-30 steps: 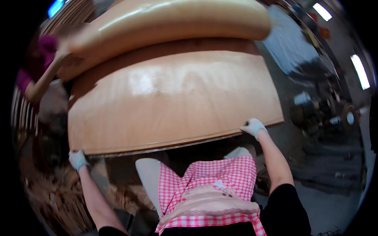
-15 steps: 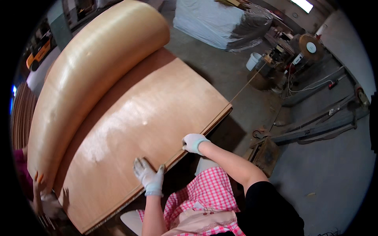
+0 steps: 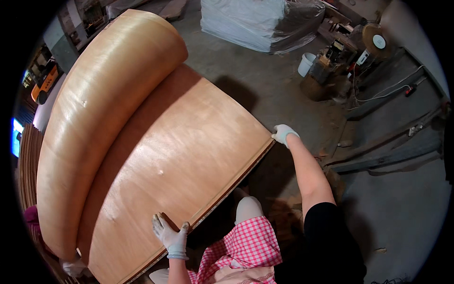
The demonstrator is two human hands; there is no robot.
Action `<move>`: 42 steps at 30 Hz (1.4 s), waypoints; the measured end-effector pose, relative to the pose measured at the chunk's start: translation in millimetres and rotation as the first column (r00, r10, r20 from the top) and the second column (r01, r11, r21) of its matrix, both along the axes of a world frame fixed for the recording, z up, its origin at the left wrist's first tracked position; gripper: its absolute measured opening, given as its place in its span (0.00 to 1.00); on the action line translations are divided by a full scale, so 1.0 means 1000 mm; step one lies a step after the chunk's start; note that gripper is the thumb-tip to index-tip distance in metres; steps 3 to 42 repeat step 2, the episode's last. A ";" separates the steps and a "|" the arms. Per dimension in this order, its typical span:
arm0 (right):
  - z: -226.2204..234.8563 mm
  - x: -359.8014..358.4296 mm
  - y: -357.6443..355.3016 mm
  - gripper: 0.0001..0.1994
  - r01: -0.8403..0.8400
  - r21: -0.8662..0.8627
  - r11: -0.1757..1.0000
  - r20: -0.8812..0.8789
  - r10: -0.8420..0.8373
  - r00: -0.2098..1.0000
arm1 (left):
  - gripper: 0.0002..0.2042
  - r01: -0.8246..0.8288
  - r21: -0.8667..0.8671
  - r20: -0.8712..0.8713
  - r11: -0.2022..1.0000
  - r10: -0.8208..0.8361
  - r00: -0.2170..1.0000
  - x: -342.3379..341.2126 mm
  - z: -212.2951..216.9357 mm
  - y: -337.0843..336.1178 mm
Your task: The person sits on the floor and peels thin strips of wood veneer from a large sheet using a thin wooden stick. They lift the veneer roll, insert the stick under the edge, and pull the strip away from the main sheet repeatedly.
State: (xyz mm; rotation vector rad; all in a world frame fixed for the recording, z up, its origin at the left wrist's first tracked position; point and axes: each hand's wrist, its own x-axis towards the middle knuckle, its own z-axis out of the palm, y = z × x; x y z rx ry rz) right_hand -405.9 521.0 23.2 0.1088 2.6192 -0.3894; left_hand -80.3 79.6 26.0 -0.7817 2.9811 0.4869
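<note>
A large, light-brown wood veneer sheet (image 3: 127, 189) lies in front of me, and a big glossy sheet (image 3: 99, 99) curls over in a roll along its far side. My left hand (image 3: 171, 238), in a white glove with soiled fingertips, rests on the sheet near its front edge, fingers spread. At the far right corner is my gloved right hand (image 3: 285, 135), fingers closed at the edge; what they pinch is hidden. A narrow strip (image 3: 227, 186) runs along the front edge between my hands.
A machine (image 3: 326, 61) with a brown disc (image 3: 373, 39) stands at the back right beside a white bucket (image 3: 306, 64). Plastic sheeting covers a stack (image 3: 255, 23) at the back. Another person's purple sleeve (image 3: 32, 217) and gloved hand (image 3: 74, 268) are at far left.
My right hand has slid along the front edge to the far right corner. The taut line from the machine to the sheet no longer shows. The other person's hand has shifted lower.
</note>
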 end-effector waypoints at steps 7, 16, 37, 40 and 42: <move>-0.025 -0.005 0.004 0.26 0.193 -0.008 0.981 -0.019 -0.193 0.981 | 0.53 -0.015 -0.012 0.016 1.000 0.015 1.000 0.008 0.001 -0.004; -0.025 -0.005 0.004 0.26 0.193 -0.008 0.981 -0.019 -0.193 0.981 | 0.53 -0.015 -0.012 0.016 1.000 0.015 1.000 0.008 0.001 -0.004; -0.025 -0.005 0.004 0.26 0.193 -0.008 0.981 -0.019 -0.193 0.981 | 0.53 -0.015 -0.012 0.016 1.000 0.015 1.000 0.008 0.001 -0.004; -0.025 -0.005 0.004 0.26 0.193 -0.008 0.981 -0.019 -0.193 0.981 | 0.53 -0.015 -0.012 0.016 1.000 0.015 1.000 0.008 0.001 -0.004; -0.025 -0.005 0.004 0.26 0.193 -0.008 0.981 -0.019 -0.193 0.981 | 0.53 -0.015 -0.012 0.016 1.000 0.015 1.000 0.008 0.001 -0.004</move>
